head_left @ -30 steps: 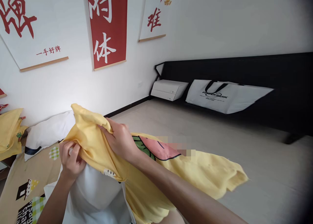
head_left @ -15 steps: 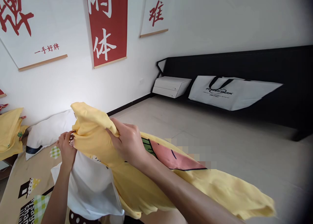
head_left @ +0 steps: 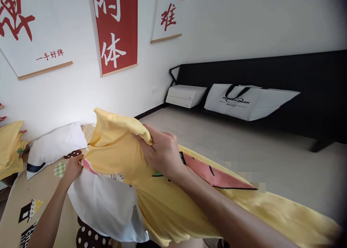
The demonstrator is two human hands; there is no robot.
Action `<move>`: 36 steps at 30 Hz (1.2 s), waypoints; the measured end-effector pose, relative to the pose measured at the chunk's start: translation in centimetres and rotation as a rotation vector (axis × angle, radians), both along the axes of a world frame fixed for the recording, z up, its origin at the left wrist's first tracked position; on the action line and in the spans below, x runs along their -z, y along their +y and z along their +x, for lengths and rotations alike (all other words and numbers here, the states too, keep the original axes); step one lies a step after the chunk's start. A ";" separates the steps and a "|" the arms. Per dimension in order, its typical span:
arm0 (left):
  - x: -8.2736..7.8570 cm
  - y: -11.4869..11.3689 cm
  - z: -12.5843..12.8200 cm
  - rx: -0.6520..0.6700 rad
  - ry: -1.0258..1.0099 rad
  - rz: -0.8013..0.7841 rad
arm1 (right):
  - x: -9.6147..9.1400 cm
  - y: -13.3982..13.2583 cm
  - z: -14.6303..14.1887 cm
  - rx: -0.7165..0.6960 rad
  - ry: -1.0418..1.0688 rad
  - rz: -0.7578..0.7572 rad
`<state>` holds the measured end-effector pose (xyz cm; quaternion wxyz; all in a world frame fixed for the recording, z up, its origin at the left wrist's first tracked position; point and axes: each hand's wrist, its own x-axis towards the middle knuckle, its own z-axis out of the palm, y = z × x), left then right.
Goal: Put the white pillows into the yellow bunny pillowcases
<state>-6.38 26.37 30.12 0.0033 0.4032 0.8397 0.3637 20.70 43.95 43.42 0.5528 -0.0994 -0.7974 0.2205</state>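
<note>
A large yellow printed cloth (head_left: 116, 150) is held up over the bed, with a pink and green print towards its right part. My right hand (head_left: 162, 150) is closed on its bunched upper edge. My left hand (head_left: 72, 170) pinches the cloth's left edge, where a bit of pink print shows. Below and between my hands a white piece of fabric (head_left: 105, 201) hangs down; whether it is part of the yellow cloth I cannot tell. The yellow cloth trails under my right forearm to the lower right.
The bed (head_left: 16, 190) has a beige patterned sheet. A white pillow (head_left: 56, 143) lies by the wall, with folded yellow fabric (head_left: 11, 143) to its left. White boxes (head_left: 185, 96) and a white bag (head_left: 244, 103) rest on a black bench (head_left: 311, 81). Scrolls (head_left: 116, 31) hang above.
Both hands remain on the yellow cloth. My right hand has moved right, and my left hand a little lower, spreading the cloth wider. The view has shifted slightly right.
</note>
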 end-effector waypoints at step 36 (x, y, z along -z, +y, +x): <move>-11.1 -2.1 7.0 0.374 -0.366 0.407 | -4.7 -2.4 -3.5 -0.270 -0.339 0.088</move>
